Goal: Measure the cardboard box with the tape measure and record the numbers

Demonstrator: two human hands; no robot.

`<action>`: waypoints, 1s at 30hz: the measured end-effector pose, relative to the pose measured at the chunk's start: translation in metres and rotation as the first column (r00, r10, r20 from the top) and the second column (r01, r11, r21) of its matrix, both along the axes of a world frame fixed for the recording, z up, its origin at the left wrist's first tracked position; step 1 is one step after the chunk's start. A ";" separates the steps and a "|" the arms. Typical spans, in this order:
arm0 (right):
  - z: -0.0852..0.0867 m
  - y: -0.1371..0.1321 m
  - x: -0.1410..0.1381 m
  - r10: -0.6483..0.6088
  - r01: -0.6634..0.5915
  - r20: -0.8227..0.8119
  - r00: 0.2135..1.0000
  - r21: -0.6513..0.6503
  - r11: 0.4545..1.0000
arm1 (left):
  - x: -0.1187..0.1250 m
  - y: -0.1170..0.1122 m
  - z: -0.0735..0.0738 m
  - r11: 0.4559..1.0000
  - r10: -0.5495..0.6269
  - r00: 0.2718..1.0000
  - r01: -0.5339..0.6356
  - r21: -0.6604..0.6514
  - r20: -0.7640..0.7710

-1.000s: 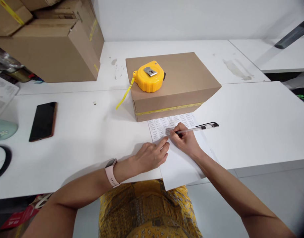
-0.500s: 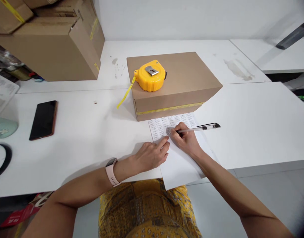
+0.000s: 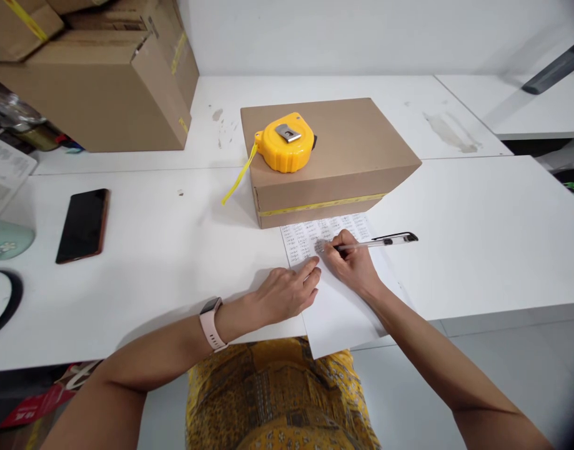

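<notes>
In my right hand point(image 3: 352, 262) is a clear pen with a black cap clip point(image 3: 393, 240), gripped near its tip, which meets a white sheet of paper point(image 3: 336, 319). Rows of small handwriting fill the sheet's upper part, and its lower end hangs over the table edge. My left hand point(image 3: 287, 291) lies on the paper's left side, fingers stretched out and the index fingertip close to the pen tip. A closed cardboard box point(image 3: 343, 144) with yellow tape stands on the paper's far end, hiding it. On the box sits a yellow tape measure point(image 3: 287, 147) with a wrist strap.
A phone point(image 3: 83, 225) lies on the white table point(image 3: 174, 250) to the left, near a pale green cup point(image 3: 8, 239) and a dark ring-shaped object point(image 3: 12, 300). Several cardboard boxes point(image 3: 127, 94) are stacked at the back left. A dark grey bar point(image 3: 556, 65) stands at the far right.
Almost nothing differs. The pen's rear end has shifted very slightly to the right while the pen tip stays on the paper. My left hand has kept its place.
</notes>
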State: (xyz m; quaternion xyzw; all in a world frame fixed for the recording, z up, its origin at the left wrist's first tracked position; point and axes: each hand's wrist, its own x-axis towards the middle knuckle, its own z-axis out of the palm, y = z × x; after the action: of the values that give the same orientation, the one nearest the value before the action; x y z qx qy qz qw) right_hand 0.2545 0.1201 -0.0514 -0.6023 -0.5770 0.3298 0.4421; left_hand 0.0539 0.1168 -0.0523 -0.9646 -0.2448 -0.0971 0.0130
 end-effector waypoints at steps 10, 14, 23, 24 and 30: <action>-0.002 0.000 0.002 -0.019 0.020 0.026 0.999 -0.010 1.000 | 0.001 0.000 0.002 1.000 0.007 1.000 -0.007 -0.027 -0.017; -0.002 0.001 0.002 -0.024 0.023 0.029 0.999 0.004 1.000 | 0.000 0.000 0.002 1.000 0.011 1.000 -0.011 -0.029 -0.016; -0.002 0.001 0.003 -0.033 0.033 0.012 0.999 -0.014 0.999 | 0.001 0.000 -0.001 1.000 0.011 1.000 -0.011 -0.002 0.009; -0.002 0.001 0.002 -0.034 0.034 0.014 0.999 -0.015 0.999 | 0.001 0.000 -0.001 1.000 0.009 1.000 -0.009 -0.005 0.009; 0.001 0.001 0.002 -0.012 0.012 0.041 0.999 0.002 1.000 | 0.000 0.001 -0.001 1.000 -0.001 1.000 0.001 -0.019 0.014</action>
State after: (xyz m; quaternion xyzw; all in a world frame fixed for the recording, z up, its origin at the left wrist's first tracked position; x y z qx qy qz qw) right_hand 0.2563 0.1209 -0.0506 -0.6121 -0.5825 0.3142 0.4328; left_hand 0.0544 0.1175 -0.0535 -0.9641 -0.2453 -0.1016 0.0023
